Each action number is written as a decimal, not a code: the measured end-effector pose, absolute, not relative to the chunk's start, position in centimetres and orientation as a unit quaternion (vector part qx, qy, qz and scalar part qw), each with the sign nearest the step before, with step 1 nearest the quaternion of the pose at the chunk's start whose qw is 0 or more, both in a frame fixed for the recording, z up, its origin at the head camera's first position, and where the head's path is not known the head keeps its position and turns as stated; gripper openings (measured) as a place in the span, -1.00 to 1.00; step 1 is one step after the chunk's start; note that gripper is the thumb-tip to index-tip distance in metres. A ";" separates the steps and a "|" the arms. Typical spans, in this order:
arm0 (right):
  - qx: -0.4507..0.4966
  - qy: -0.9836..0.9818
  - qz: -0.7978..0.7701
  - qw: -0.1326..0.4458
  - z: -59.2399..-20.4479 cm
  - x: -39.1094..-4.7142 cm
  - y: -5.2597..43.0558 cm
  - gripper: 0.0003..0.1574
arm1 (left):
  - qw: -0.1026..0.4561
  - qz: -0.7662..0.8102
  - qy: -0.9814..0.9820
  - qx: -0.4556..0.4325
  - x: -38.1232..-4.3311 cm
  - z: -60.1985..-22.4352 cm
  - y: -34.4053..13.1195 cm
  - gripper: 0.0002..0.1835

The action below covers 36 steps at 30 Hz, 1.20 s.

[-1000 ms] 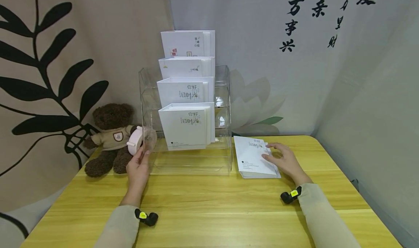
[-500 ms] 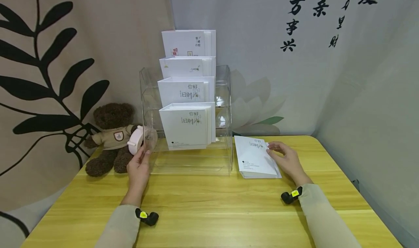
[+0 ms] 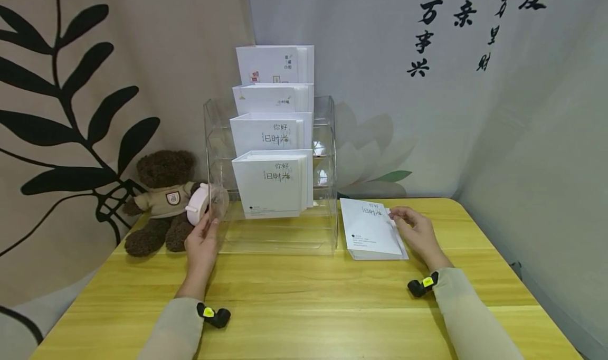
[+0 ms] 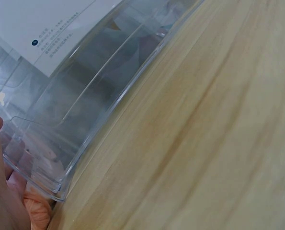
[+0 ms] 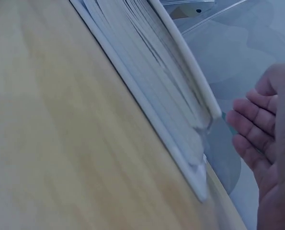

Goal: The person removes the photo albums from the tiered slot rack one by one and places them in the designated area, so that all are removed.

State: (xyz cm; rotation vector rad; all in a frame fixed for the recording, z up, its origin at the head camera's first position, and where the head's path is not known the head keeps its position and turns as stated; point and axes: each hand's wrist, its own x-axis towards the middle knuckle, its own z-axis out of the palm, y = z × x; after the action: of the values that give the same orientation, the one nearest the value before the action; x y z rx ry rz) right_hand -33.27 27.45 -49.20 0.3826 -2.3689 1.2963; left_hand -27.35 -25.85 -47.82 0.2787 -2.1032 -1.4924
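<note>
My left hand (image 3: 201, 244) grips the lower left side of a clear tiered display rack (image 3: 277, 246); in the left wrist view the thumb is in front of the clear wall and fingers show behind it. Several white books, the front book (image 3: 271, 191) among them, stand in the rack's tiers. To the right of the rack, a white book (image 3: 370, 233) with printed characters lies on the table, its thick pages (image 5: 147, 72) showing between the covers. My right hand (image 3: 418, 233) is beside this book's right edge, fingers loosely bent and holding nothing; in the right wrist view they are apart from the cover.
A brown teddy bear (image 3: 163, 207) in a beige shirt sits left of the rack, with a pink round object (image 3: 197, 204) between them. The wooden table (image 3: 304, 307) reaches back to curtains (image 3: 370, 43) with printed characters and leaves.
My right hand's fingers have drawn back from the top of the lying book's cover to its right edge, curling a little. The left hand stays on the rack.
</note>
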 end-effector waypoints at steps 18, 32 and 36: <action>0.290 -0.683 0.644 0.186 -39.2 -31.7 16.3 -0.69 | 0.277 -0.539 -0.791 0.088 -27.2 -48.9 -26.1 -0.48; 0.303 -0.607 0.722 0.135 -36.1 -33.7 4.1 -0.43 | 0.285 -0.552 -0.778 0.094 -27.5 -48.6 -25.6 -0.50; 0.326 -0.610 0.711 0.127 -36.4 -33.7 3.0 -0.41 | 0.293 -0.556 -0.773 0.087 -27.5 -48.4 -26.0 -0.50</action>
State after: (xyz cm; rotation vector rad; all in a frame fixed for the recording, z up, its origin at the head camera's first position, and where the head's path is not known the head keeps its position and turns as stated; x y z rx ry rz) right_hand -33.72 2.97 -36.37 0.9478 -1.7772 2.0695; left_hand -27.49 -26.03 -48.45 0.2330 -2.0582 -1.4815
